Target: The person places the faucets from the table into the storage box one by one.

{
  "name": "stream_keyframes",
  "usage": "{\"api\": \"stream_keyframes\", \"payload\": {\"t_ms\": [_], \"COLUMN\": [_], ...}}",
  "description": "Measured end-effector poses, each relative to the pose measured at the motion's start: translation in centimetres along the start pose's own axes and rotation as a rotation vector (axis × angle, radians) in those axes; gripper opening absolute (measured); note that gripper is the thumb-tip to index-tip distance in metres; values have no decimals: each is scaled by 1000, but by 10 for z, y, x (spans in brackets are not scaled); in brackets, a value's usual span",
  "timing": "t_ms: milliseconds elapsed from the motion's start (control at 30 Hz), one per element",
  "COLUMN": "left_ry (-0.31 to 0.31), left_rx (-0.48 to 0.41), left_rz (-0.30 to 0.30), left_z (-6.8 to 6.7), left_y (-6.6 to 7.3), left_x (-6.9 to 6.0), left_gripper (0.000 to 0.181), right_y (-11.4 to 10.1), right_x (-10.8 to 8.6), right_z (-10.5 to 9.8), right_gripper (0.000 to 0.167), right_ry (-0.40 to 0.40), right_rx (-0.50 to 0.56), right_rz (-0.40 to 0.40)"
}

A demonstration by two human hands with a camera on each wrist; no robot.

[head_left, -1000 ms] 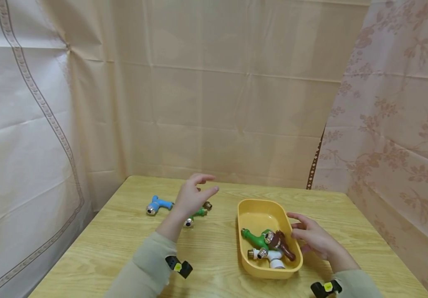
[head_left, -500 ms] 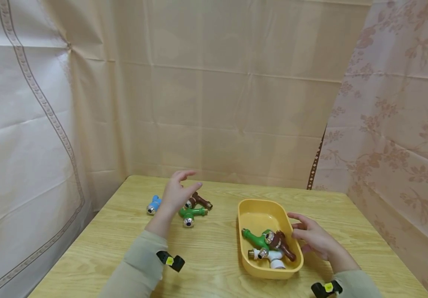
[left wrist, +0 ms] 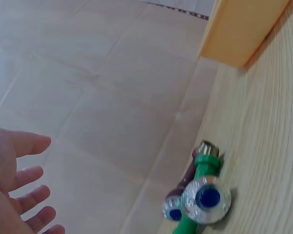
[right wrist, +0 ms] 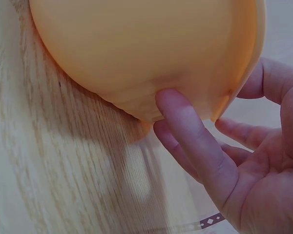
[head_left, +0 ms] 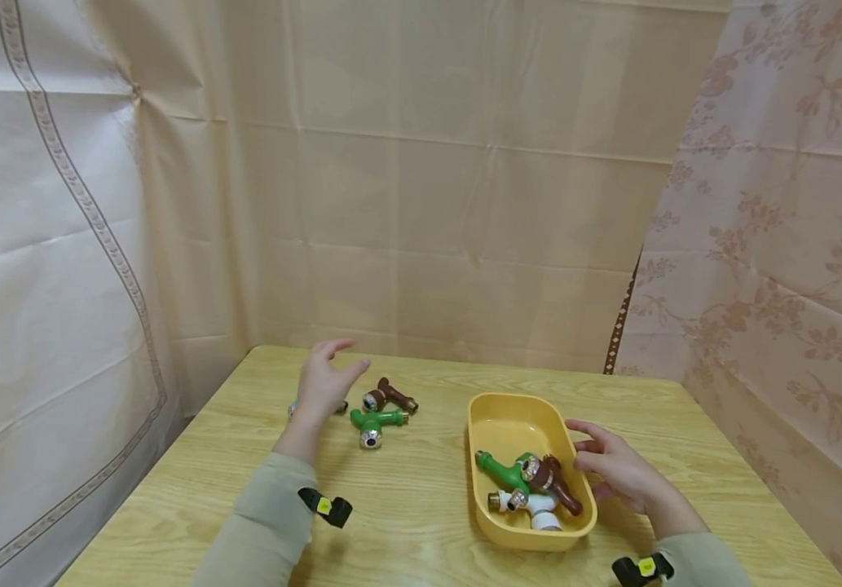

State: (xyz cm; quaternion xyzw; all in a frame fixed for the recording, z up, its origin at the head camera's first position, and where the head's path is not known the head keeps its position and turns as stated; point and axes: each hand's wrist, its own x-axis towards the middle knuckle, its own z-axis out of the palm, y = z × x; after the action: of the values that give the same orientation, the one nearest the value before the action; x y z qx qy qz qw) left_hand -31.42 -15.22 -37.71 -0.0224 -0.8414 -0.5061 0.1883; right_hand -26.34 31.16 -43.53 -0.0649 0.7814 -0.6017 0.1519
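Note:
In the head view my left hand (head_left: 321,387) is held over the far left of the table with its fingers spread and nothing in them. Beneath it, mostly covered, lies a blue tap (head_left: 292,408). Just to its right are a brown tap (head_left: 389,395) and a green tap (head_left: 376,420) with a silvery knob. My right hand (head_left: 619,465) rests loosely at the right side of a yellow bin (head_left: 481,522); in the right wrist view its fingertips (right wrist: 168,100) touch the bin's outer wall. Inside lie a green tap (head_left: 501,470), a brown tap (head_left: 563,489) and a white tap (head_left: 540,507).
The wooden table (head_left: 406,505) carries all of this. A beige cloth (head_left: 428,204) hangs behind its far edge, with a flowered cloth (head_left: 795,285) to the right and a pale one (head_left: 39,326) to the left. The bin stands right of centre.
My left hand has moved left, away from the green and brown taps, which are now uncovered, and over the blue one. The right hand and the bin stay where they were.

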Motion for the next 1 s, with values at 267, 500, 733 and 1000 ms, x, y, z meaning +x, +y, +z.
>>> {"api": "stream_keyframes", "payload": {"t_ms": [267,500,733,1000], "left_ry": [39,49,24,35], "left_rx": [66,145,175,176], "left_rz": [-51,-105,-160,-211], "left_z": [-10,-18,-22,-23], "left_y": [-22,-32,-45,-53], "left_x": [7,5,5,4], "left_gripper": [55,59,61,61], "right_y": [-1,-1,0,0], "right_x": [0,0,1,1], "right_z": [0,0,0,0], "right_gripper": [79,79,80,81], "right_ry": [2,2,-3,-1], "right_rx": [-15,-13,-8,-7], "right_rz": [5,2,3,4]}}
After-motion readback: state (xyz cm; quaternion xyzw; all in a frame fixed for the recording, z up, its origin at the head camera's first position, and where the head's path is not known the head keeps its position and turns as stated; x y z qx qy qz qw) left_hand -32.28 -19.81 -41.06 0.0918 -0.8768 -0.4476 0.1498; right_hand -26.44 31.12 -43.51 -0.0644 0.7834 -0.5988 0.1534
